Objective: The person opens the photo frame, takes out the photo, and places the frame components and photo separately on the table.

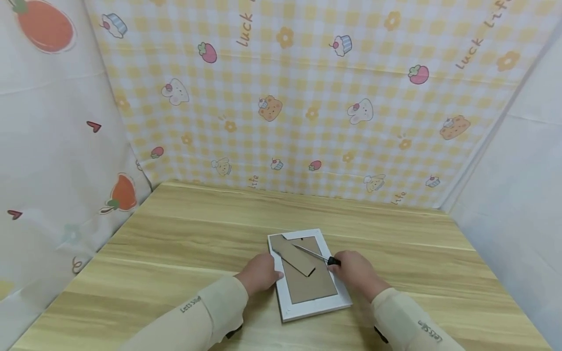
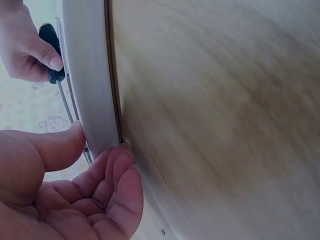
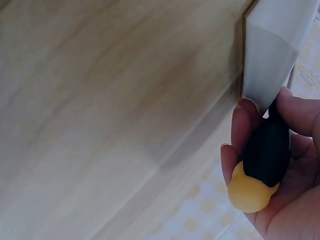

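A white picture frame (image 1: pixel 316 308) lies back side up on the table, with a brown backing board (image 1: pixel 312 288) and a slanted brown stand leg (image 1: pixel 291 256) on it. My left hand (image 1: pixel 260 273) grips its left edge; in the left wrist view the thumb is on one face and curled fingers reach the frame's other side (image 2: pixel 90 75). My right hand (image 1: pixel 357 274) holds a screwdriver (image 1: pixel 311 253) at the frame's right side. Its shaft points across the back, the tip near the leg's upper part; whether they touch I cannot tell. The black-and-yellow handle (image 3: pixel 267 155) shows in the right wrist view.
The wood-grain table (image 1: pixel 184 234) extends around the frame on all sides. A yellow checked cloth (image 1: pixel 298 136) hangs behind the table. White cloths (image 1: pixel 52 161) hang at the left and right sides.
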`<action>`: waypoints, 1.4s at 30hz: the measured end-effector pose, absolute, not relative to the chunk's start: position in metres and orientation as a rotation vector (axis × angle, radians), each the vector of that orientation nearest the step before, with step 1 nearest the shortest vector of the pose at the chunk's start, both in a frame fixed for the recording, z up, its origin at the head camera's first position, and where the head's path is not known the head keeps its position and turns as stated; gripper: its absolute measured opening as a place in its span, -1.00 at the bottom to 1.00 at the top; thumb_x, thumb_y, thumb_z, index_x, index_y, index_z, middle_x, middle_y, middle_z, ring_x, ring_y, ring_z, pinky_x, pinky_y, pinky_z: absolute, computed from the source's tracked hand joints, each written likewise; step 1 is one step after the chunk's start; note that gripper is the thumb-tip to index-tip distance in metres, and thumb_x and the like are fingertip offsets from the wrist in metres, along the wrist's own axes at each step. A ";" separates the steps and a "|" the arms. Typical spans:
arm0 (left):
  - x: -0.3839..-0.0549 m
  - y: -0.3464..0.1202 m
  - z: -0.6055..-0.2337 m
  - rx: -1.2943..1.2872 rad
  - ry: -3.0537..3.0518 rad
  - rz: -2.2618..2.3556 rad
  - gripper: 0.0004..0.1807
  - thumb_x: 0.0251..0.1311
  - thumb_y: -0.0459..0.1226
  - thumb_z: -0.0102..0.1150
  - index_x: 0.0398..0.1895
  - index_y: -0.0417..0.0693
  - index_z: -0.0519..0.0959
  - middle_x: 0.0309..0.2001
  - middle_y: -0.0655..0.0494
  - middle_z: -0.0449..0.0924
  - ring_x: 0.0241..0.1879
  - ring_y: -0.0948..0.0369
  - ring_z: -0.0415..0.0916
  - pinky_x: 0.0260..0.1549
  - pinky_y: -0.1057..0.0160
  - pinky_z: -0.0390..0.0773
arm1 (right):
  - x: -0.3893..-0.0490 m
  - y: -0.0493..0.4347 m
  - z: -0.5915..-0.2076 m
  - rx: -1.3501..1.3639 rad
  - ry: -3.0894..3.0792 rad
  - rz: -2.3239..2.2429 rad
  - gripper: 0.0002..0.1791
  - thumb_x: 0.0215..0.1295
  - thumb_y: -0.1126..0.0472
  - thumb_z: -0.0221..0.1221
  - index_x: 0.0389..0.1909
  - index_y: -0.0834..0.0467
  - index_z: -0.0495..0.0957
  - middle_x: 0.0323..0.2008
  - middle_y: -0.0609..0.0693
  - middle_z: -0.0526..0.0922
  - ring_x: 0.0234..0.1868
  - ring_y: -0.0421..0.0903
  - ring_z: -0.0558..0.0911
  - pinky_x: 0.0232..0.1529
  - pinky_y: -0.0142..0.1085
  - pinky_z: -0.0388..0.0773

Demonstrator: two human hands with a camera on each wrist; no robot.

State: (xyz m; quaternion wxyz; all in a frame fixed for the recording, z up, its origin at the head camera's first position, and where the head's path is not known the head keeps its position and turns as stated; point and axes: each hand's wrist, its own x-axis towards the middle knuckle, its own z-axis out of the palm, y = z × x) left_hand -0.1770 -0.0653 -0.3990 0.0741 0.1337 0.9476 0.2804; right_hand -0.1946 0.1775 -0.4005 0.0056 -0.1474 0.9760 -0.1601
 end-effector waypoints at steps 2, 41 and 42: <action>-0.178 -0.066 -0.400 0.394 2.842 0.847 -0.60 0.15 -0.26 0.29 -0.71 -0.18 0.34 -0.66 0.09 0.24 -0.60 0.18 0.20 -0.49 0.22 0.35 | -0.196 0.178 -0.399 -0.464 3.050 -0.487 -0.71 0.19 0.22 0.30 -0.62 0.13 0.42 -0.67 -0.09 0.34 -0.59 -0.15 0.32 -0.54 -0.31 0.25; -0.238 -0.085 -0.393 0.206 2.813 0.929 -0.65 0.08 -0.22 0.39 -0.57 -0.19 0.40 -0.58 0.09 0.34 -0.53 0.19 0.27 -0.53 0.31 0.29 | -0.133 0.192 -0.405 -0.275 3.094 -0.620 -0.74 0.13 0.22 0.33 -0.59 0.07 0.43 -0.69 -0.17 0.31 -0.63 -0.21 0.28 -0.61 -0.35 0.20; -0.239 -0.085 -0.394 0.207 2.813 0.927 -0.64 0.07 -0.22 0.40 -0.58 -0.18 0.40 -0.59 0.10 0.33 -0.53 0.19 0.27 -0.54 0.31 0.28 | -0.133 0.192 -0.405 -0.278 3.092 -0.623 -0.74 0.14 0.22 0.33 -0.59 0.07 0.43 -0.69 -0.17 0.31 -0.63 -0.21 0.28 -0.61 -0.36 0.20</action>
